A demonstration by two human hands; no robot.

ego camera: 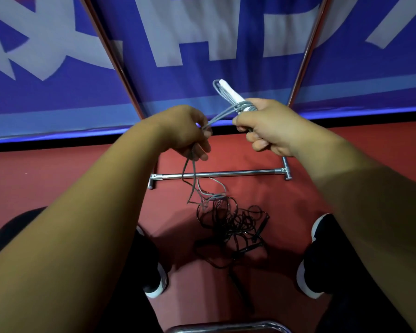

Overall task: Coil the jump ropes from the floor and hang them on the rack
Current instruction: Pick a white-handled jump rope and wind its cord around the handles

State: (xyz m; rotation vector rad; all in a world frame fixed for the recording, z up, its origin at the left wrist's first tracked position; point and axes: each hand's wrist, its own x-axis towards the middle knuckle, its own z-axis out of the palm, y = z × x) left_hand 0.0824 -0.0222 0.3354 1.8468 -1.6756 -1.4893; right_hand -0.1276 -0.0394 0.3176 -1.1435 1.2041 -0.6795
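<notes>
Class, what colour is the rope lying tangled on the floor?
The rope is black; the head view shows it best.

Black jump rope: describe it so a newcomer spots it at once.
On the red floor, before the rack's chrome base bar, the black jump rope lies tangled. The grey rope, instead, is held up by the left hand and right hand.

Jump ropes: 2 (grey rope (222,114), black rope (235,222))
Hands: 2 (left hand (185,131), right hand (269,126))
Shoes (308,282): 2
Rack (226,174): 1

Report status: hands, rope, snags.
Right hand grips grey jump rope coils and white handle. Left hand pinches its strand. Tail trails into black jump rope tangle.
</notes>
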